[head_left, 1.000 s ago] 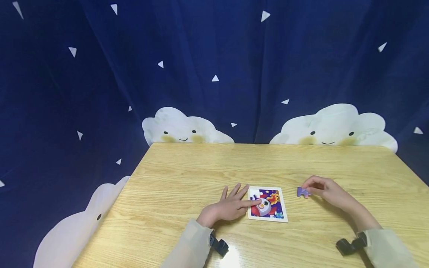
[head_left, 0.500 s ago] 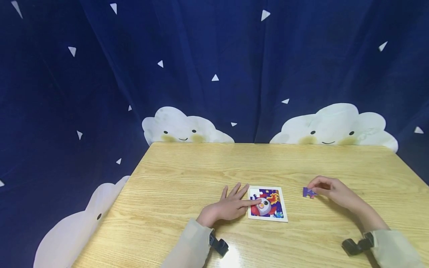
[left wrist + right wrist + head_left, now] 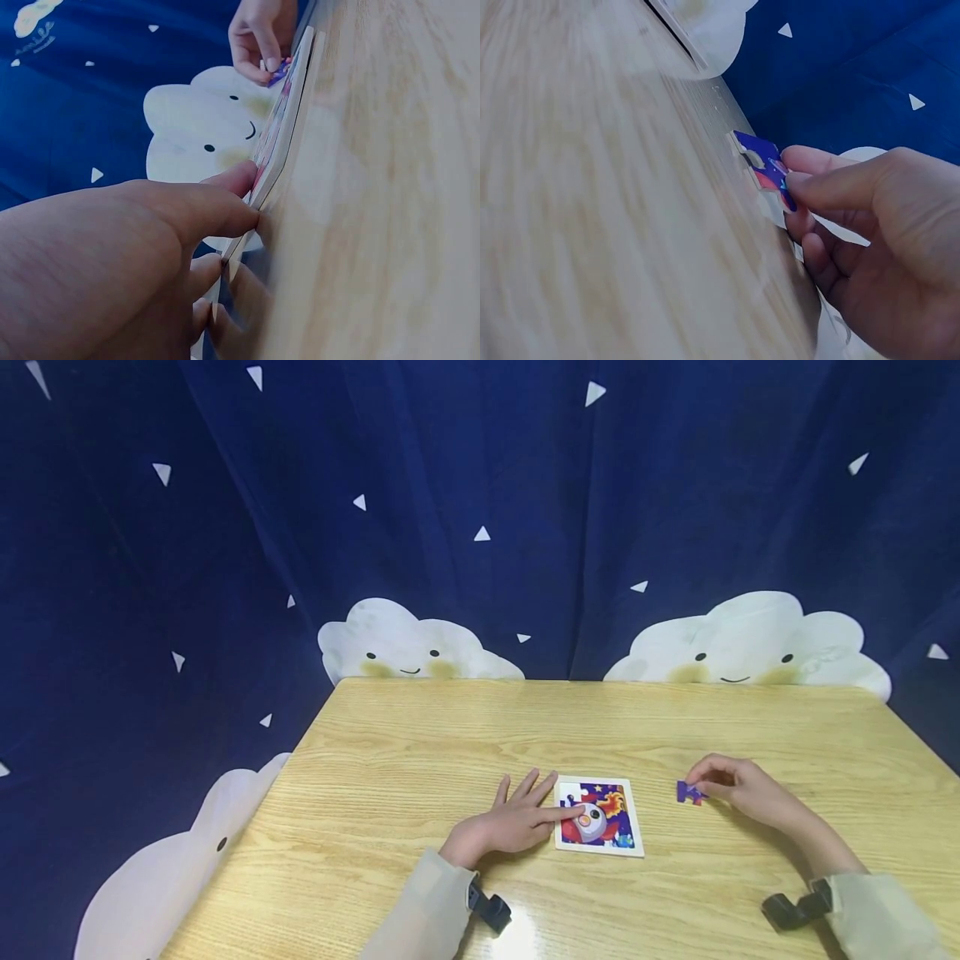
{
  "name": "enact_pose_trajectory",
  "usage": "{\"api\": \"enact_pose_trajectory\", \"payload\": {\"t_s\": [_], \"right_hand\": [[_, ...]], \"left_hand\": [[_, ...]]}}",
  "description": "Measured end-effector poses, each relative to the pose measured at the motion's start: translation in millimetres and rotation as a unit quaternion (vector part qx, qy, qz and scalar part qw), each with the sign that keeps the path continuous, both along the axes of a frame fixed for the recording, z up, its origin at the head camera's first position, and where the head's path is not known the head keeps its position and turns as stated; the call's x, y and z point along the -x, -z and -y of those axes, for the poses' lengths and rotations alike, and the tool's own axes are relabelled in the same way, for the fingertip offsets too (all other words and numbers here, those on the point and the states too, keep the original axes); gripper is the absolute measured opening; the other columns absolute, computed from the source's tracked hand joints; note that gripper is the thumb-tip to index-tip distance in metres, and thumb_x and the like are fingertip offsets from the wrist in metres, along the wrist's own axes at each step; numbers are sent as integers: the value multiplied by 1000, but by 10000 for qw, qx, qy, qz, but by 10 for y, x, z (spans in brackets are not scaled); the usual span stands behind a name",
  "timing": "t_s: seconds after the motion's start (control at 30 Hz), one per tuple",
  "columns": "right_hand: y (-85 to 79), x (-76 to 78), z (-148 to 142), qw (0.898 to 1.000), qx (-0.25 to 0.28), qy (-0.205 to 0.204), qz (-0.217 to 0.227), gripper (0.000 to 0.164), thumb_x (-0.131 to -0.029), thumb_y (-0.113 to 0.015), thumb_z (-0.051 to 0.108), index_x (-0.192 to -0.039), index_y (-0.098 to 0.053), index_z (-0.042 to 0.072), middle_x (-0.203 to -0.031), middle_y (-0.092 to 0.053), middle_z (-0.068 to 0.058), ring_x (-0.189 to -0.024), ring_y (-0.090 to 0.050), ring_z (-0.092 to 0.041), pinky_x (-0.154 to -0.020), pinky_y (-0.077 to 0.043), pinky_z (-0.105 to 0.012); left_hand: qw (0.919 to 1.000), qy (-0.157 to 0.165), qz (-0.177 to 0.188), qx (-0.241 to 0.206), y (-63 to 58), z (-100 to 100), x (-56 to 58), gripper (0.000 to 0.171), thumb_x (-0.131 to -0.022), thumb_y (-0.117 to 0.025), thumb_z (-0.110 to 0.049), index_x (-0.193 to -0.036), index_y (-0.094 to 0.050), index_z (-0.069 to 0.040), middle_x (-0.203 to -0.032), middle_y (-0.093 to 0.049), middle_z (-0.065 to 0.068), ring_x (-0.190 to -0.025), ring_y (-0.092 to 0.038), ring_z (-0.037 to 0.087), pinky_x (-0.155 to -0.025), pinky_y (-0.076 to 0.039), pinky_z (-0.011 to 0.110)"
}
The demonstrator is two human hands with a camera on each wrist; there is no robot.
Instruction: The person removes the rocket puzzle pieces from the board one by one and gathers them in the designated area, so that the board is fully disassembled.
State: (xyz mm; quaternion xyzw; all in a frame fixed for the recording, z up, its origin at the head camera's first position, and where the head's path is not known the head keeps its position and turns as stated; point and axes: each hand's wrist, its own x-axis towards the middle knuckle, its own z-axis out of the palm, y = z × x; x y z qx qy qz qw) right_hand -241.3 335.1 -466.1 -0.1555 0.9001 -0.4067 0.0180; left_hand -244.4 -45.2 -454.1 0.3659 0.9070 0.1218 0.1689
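Observation:
A square jigsaw puzzle [image 3: 615,827] in a white frame lies flat on the table, printed with a penguin on purple. Bare white shows at its upper left corner. My left hand [image 3: 510,825] is spread at its left side, with the index finger lying straight on the picture. In the left wrist view, the thumb [image 3: 225,214] touches the frame's edge. Right of the frame, my right hand [image 3: 738,785] pinches a purple jigsaw piece [image 3: 686,792] between thumb and fingers. The right wrist view shows this piece [image 3: 757,154] with pink and blue print, partly covered by the fingertips.
The light wooden table [image 3: 420,735] reaches back to a dark blue curtain [image 3: 450,460] with white triangles and smiling clouds. Each wrist wears a black camera mount, such as the left mount [image 3: 491,910].
My right hand has shifted to the right with the jigsaw piece, whose print now looks darker and clearer. The left hand and the framed puzzle have stayed in place.

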Motion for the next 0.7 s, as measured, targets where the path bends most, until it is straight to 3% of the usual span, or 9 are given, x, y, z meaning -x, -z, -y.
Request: {"api": "enact_pose_trajectory", "payload": {"t_s": [0.33, 0.7], "right_hand": [[24, 12, 43, 9996, -190, -23, -201, 15, -93, -60, 3, -105, -69, 8, -90, -63, 0, -77, -52, 0, -64, -47, -19], [21, 36, 77, 9978, -463, -100, -469, 18, -92, -60, 0, -101, -71, 11, -93, -68, 0, -82, -57, 6, -71, -51, -17]], "left_hand": [[10000, 3, 20, -62, 0, -2, -4, 48, -105, -31, -27, -147, -32, -52, -167, -3, 2, -155, 1, 30, -122, -1, 61], [9999, -4, 110, -63, -18, 2, 6, 48, -106, -32, -27, -147, -32, -51, -167, -2, 2, -155, 2, 29, -122, 0, 61]]}}
